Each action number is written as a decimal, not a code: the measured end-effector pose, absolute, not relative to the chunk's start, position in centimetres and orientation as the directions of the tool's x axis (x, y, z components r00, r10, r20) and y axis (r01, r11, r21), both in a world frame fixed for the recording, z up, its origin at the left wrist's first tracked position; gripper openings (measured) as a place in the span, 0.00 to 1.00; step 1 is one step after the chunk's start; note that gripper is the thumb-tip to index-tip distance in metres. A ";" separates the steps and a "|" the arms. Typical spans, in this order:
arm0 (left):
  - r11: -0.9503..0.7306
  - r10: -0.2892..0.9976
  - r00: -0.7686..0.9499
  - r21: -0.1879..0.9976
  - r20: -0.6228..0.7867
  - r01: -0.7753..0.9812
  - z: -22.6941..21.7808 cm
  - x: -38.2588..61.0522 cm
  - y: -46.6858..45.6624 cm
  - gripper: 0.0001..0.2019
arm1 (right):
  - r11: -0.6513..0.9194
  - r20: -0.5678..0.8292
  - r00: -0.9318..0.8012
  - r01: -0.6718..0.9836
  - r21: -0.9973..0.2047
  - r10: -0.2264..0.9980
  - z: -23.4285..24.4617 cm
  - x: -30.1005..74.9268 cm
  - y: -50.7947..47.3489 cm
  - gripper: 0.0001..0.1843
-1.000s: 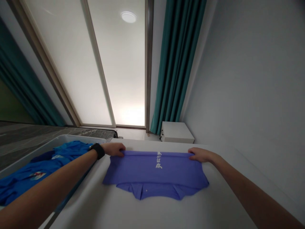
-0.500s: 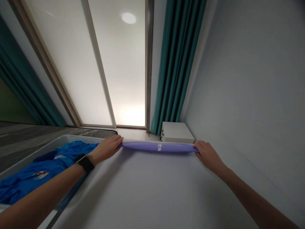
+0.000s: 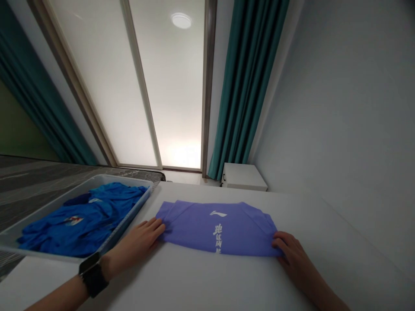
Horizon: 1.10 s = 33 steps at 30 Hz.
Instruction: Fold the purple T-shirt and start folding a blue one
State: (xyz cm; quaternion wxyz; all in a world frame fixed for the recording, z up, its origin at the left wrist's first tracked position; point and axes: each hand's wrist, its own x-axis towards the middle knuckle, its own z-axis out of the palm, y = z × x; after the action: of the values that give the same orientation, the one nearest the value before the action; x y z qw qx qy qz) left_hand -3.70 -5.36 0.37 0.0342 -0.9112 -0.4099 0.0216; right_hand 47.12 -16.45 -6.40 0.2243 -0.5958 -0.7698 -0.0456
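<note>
On the counter (image 3: 210, 285), a purple shirt (image 3: 194, 224) lies folded into a wide band, a white logo and a column of white characters on its upper face. Both hands pinch it at the near corners: the left hand (image 3: 139, 242) at the left end, its thumb hidden, and the right hand (image 3: 293, 255) at the right end. A black watch (image 3: 94, 274) circles the left wrist. Left of the shirt is a tub (image 3: 129, 220) of rumpled blue clothes (image 3: 106, 216). Beyond the counter's far edge stand a white cabinet (image 3: 244, 176), a teal curtain (image 3: 249, 86) and frosted doors (image 3: 175, 95).
</note>
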 end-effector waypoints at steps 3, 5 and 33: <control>-0.662 0.747 0.664 -0.056 0.041 0.748 -0.6 -4.4 -5.5 0.16 | 0.272 0.363 -0.150 0.910 -0.313 0.920 -6.1 47.0 -16.8 0.16; -0.667 0.740 0.667 -0.033 0.086 0.744 -1.1 -4.8 -5.5 0.15 | 0.260 0.350 -0.126 0.892 -0.369 0.928 -6.0 47.0 -16.9 0.17; -0.645 0.749 0.563 0.188 0.348 0.741 0.8 -0.6 -2.8 0.14 | -0.053 0.405 0.190 0.944 -0.325 0.895 -3.8 47.3 -10.9 0.20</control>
State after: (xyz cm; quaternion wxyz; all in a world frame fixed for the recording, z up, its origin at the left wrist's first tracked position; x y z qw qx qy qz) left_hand -0.56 -2.78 0.79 -0.0104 -0.8841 -0.4214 -0.2017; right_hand 47.31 -10.91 -3.84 0.2652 -0.7242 -0.6348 -0.0469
